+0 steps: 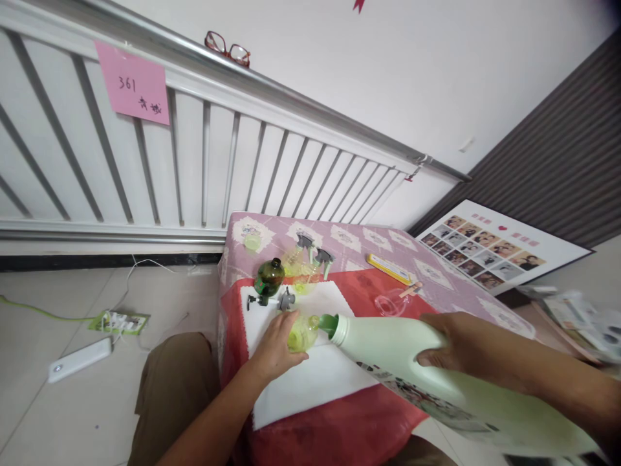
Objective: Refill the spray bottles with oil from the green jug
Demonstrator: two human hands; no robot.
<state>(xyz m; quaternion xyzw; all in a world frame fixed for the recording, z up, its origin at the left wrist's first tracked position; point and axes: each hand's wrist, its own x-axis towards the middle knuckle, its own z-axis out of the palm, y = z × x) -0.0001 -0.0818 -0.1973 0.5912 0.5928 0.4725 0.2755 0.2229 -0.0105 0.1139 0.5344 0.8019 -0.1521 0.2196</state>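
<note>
My left hand [280, 348] is wrapped round a small clear yellow bottle [303, 333], which stands over a white cloth with its open neck toward the right. A large pale green detergent jug [412, 362] lies tilted in my right hand [456, 346], fingers closed round its handle. The jug's green spout [329, 325] is right at the small bottle's mouth; whether liquid flows I cannot tell. Just behind my left hand are a grey spray head [286, 299] and a black pump head [259, 300]. A dark brown bottle [270, 277] stands uncapped beyond them.
Yellow spray bottles [306, 275] with grey triggers stand at the back. A yellow box [389, 268] and a clear plastic ring-shaped item [391, 303] lie to the right on the red cloth [359, 285]. A radiator [272, 175] runs behind. A power strip [119, 321] lies on the floor.
</note>
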